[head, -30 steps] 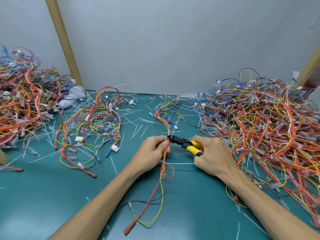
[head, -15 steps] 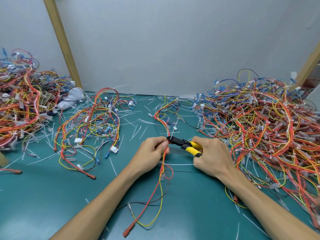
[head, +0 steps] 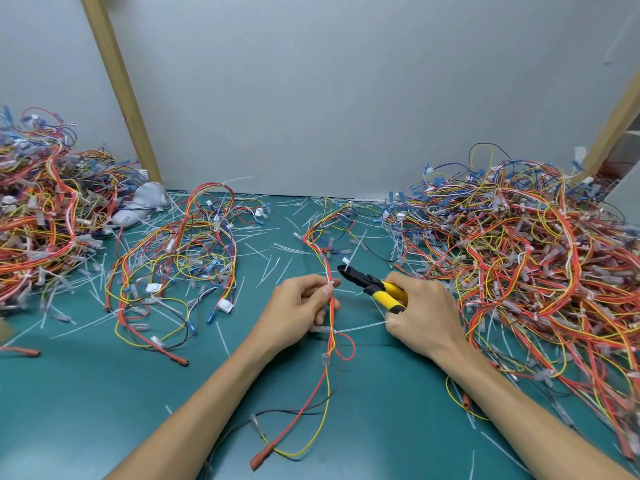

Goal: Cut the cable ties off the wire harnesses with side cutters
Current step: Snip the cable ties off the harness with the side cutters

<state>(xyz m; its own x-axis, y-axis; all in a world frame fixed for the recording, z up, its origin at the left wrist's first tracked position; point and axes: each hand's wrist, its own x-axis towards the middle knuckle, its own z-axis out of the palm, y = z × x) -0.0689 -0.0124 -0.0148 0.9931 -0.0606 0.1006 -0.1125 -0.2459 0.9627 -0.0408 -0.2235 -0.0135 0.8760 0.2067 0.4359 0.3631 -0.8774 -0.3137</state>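
While pinching the wire harness between thumb and forefinger of the left hand, steadies the thin bundle over the teal tabletop. Grips the side cutters in the right hand, fingers wrapped round the yellow handles, black nose aimed up and left, near the wires but apart from them. Just below the left hand, a white cable tie cinched round the bundle, long tail reaching to the right hand's lower fingers; cannot tell whether pinched there. By the look of it, light and limp: thin red, yellow, orange and black wires, slack enough to sag and snag. Best held close beside a tie, as here, to gather the strands for the blade. Smooth, springy nylon, likely to flick away when nipped; soft insulation, easily nicked. Farther out: a looser harness to the left, pale tie offcuts strewn about, a large tangled pile at right, and another heap at far left.
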